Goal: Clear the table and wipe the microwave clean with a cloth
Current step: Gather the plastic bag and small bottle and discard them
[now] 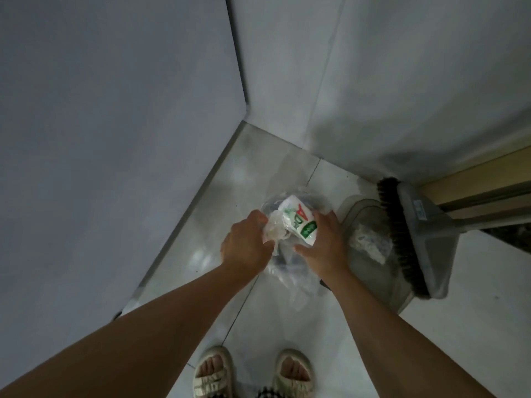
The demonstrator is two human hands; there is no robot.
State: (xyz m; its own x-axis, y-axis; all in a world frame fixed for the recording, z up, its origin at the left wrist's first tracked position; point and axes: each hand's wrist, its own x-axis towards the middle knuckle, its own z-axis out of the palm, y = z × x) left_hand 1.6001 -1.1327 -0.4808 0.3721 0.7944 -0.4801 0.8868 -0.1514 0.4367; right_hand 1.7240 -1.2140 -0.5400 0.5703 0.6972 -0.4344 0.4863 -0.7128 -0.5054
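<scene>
I look straight down at a bin lined with a clear plastic bag (290, 277) on a pale tiled floor. My left hand (247, 242) is closed on crumpled clear plastic and paper rubbish (273, 229) over the bin's mouth. My right hand (321, 245) presses against a white package with red and green print (298, 222), fingers spread along its side. Both forearms reach down from the bottom corners. No table, microwave or cloth is in view.
A grey dustpan (370, 245) holding some white scraps lies right of the bin, with a grey broom (413, 234) resting on it. A grey cabinet side (115, 139) rises on the left, a white wall (402, 81) behind. My sandalled feet (253, 372) stand below.
</scene>
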